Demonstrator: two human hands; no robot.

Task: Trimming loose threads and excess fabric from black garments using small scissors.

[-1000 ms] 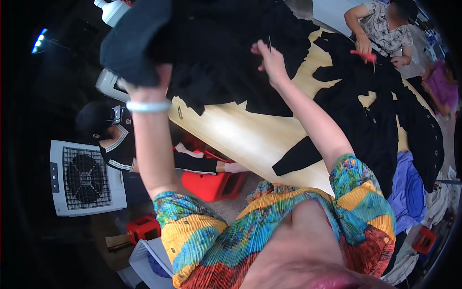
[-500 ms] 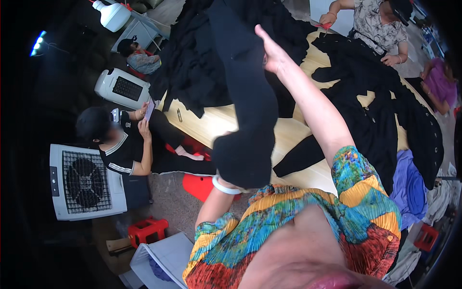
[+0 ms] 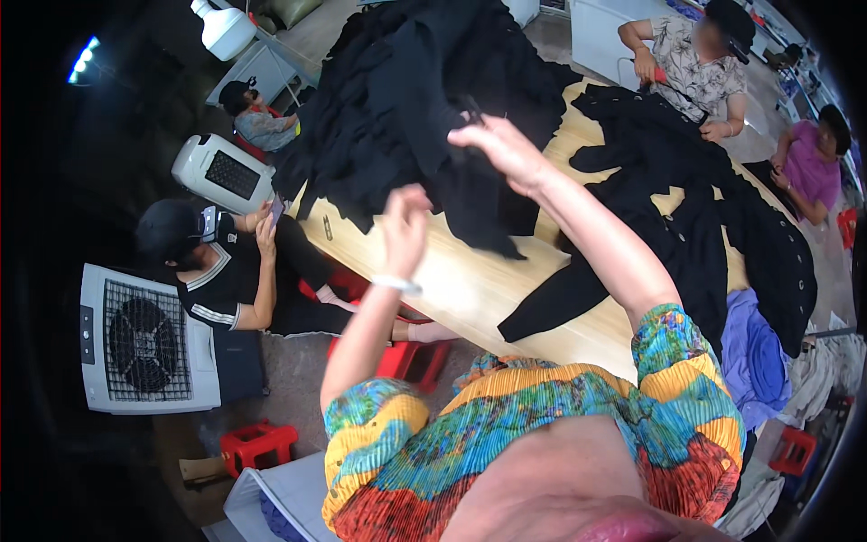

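Note:
Over the table, my right hand (image 3: pixel 506 155) holds a black garment (image 3: pixel 483 208), thumb on top and the other fingers partly hidden by the cloth. The garment's lower end hangs blurred above the pale tabletop. To its left, my left hand (image 3: pixel 406 233) is raised near the front of a large heap of black garments (image 3: pixel 352 117). It wears a white bangle and is smeared by motion; no cloth shows clearly in it. A black sleeve-like piece (image 3: pixel 555 298) lies on the table below my right forearm.
More black garments (image 3: pixel 659 217) cover the table's right side; purple cloth (image 3: pixel 754 352) lies at its near right edge. Small snips (image 3: pixel 327 228) rest at the left. Co-workers sit left and stand right. Red stools (image 3: pixel 257 446) and an air cooler (image 3: pixel 149 343) stand on the floor.
The black garment has moved away from my chest, out over the table toward the heap. My left hand has lifted forward from its lower end; my right hand has turned and closed on the cloth.

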